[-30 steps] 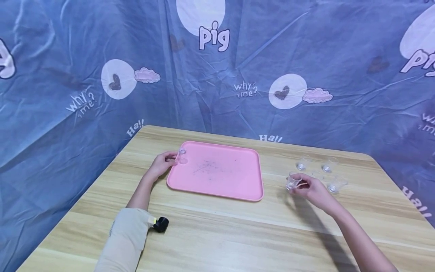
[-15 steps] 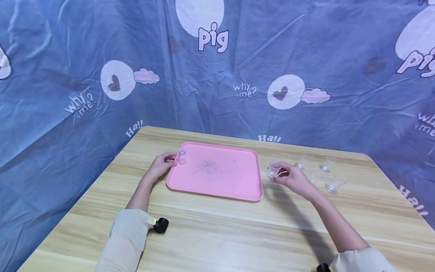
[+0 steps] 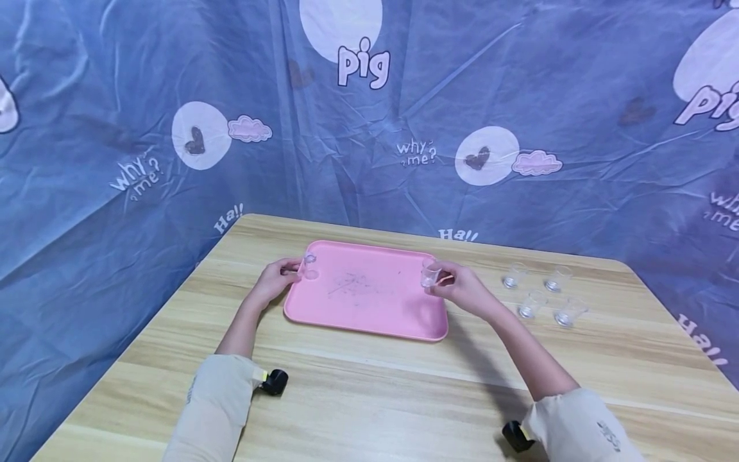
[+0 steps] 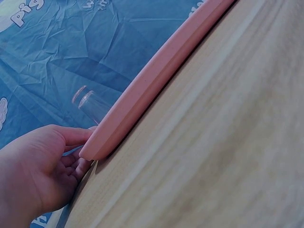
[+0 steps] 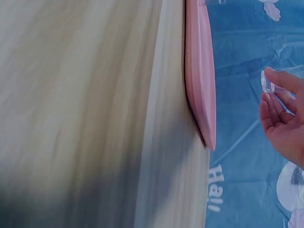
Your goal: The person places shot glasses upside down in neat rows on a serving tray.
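Observation:
My right hand [image 3: 462, 292] pinches a small clear shot glass [image 3: 430, 273] between thumb and fingers, above the right end of the pink tray [image 3: 369, 308]. In the right wrist view, that shot glass [image 5: 267, 83] is apart from the tray's rim [image 5: 202, 80]. On the far side, my left hand [image 3: 271, 282] grips the tray's left rim. The left wrist view shows this hand [image 4: 42, 166] with one finger over the rim [image 4: 128, 109] and others curled below it. Another clear shot glass [image 3: 310, 264] stands on the tray beside the left fingers.
Several clear shot glasses stand right of the tray, among them a back glass [image 3: 557, 280] and a front glass [image 3: 570, 313]. The wooden table [image 3: 369, 398] runs back to a blue printed curtain [image 3: 323, 179]. Dark marks spot the tray's middle.
My right hand has carried its shot glass leftward from beside the other glasses to over the tray's right end. The left hand and tray have stayed in place.

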### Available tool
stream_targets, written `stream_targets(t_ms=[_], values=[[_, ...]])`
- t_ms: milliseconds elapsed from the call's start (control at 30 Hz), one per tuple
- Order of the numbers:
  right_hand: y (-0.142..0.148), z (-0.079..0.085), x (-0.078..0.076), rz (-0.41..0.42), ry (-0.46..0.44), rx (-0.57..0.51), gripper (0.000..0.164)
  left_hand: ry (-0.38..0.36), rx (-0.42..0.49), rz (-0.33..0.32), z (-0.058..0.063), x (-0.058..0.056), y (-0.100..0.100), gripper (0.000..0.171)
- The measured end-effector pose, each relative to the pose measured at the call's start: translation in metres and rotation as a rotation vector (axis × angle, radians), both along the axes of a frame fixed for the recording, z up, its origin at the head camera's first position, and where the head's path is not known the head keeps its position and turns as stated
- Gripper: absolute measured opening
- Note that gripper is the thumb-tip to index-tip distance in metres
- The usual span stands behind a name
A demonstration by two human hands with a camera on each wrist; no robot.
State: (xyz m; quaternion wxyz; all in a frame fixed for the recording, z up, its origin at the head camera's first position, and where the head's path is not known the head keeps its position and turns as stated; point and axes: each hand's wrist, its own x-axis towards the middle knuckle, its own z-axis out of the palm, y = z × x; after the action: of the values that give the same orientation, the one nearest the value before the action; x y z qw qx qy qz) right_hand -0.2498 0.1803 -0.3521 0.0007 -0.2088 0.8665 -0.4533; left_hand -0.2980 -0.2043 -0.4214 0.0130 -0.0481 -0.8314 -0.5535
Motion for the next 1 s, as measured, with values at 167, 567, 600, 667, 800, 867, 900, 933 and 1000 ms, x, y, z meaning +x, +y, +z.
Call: stream_targets(t_ms=[167,567,600,667,800,867,900,933,1000], values=[[-0.02,-0.003,-0.006,0.01,0.021,-0.005,0.038,0.007,-0.01,0.001,0.001,0.001,-0.002,0.045],[-0.055,-0.014,-0.022,0.069,0.093,-0.038,0.033,0.009,-0.009,0.002,-0.001,0.001,0.001,0.044],[-0.058,-0.014,-0.023,0.065,0.096,-0.036,0.033,0.01,-0.01,0.003,-0.001,0.001,0.002,0.044],[-0.063,-0.014,-0.025,0.055,0.094,-0.037,0.032,0.009,-0.013,0.004,-0.001,0.0,0.002,0.044],[-0.075,-0.015,-0.031,0.051,0.063,-0.04,0.03,0.007,-0.01,0.003,0.0,0.0,0.003,0.044],[-0.081,-0.016,-0.034,0.054,0.04,-0.042,0.028,0.003,-0.007,0.001,0.0,0.001,0.003,0.044],[-0.084,-0.016,-0.036,0.057,0.033,-0.04,0.028,0.001,-0.005,0.003,0.0,0.001,0.002,0.044],[-0.087,-0.016,-0.038,0.06,0.03,-0.035,0.027,0.001,-0.005,0.004,0.0,0.0,0.002,0.044],[-0.094,-0.014,-0.041,0.052,0.018,-0.027,0.027,-0.001,-0.003,0.006,0.001,-0.001,0.002,0.044]])
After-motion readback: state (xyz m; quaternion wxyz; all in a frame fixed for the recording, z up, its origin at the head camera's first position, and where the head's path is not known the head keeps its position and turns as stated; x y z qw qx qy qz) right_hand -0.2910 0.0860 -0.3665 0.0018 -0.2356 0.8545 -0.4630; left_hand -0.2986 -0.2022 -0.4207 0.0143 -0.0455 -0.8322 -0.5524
